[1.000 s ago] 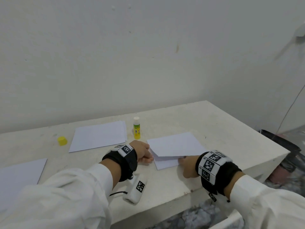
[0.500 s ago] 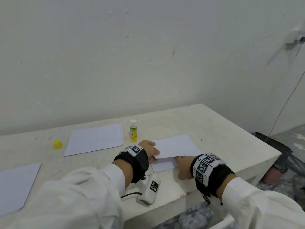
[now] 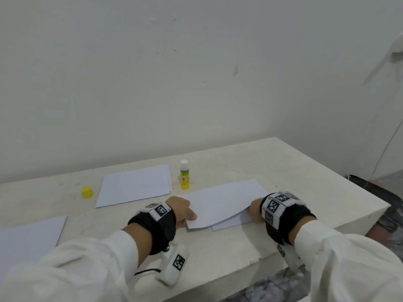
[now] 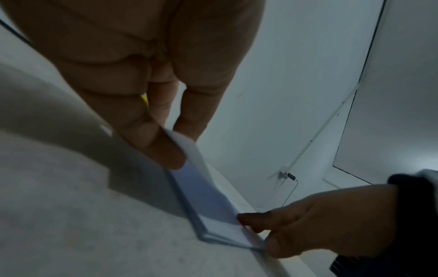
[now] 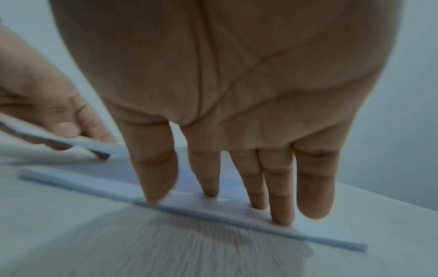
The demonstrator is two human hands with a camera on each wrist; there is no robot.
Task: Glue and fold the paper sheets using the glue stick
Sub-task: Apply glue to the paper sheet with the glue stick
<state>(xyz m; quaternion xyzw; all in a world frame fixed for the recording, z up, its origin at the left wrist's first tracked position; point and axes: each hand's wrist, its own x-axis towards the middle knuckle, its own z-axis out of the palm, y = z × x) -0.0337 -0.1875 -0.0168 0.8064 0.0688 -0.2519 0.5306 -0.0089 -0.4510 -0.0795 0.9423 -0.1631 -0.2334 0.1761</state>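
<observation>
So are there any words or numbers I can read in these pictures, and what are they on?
No words or numbers can be read anywhere.
Glue stick: its yellow-green label has print, too small and blurred to read.
Wristbands on the left hand and right hand: black-and-white square code patterns, not words.
Folded paper sheet, the paper stack and the yellow cap: no print visible.

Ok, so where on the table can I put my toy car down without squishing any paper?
The far right corner of the table, past the folded sheet, is bare. So is the strip between the yellow cap and the wall. It is crowded in the middle: the paper stack, the glue stick and both hands sit close together there.
</observation>
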